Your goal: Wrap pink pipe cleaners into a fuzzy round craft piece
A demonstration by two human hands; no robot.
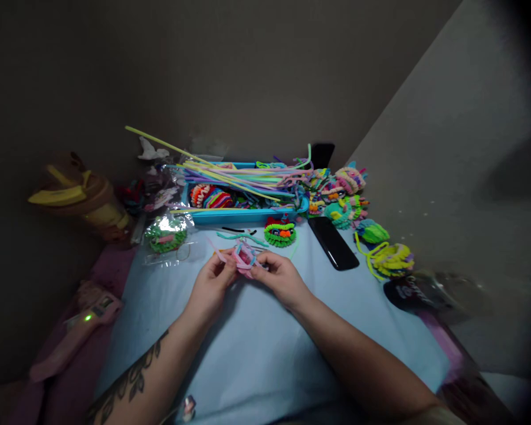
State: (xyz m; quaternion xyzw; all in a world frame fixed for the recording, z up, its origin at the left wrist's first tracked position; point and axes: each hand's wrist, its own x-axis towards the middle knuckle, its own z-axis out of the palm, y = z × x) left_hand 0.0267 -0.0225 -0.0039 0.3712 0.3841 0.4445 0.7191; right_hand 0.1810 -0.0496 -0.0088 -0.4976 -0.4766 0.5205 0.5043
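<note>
The pink-and-blue piece (242, 264) sits between the left hand (212, 279) and the right hand (284, 280), thumbs and fingers pinched closed on its opposite sides (its opening showing).

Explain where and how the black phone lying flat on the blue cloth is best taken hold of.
Probably by both long edges of the black phone, near its lower end, coming from the near side: it is slim and lies flat, and that end points toward bare blue cloth, while fuzzy pieces sit close to its far end.
</note>
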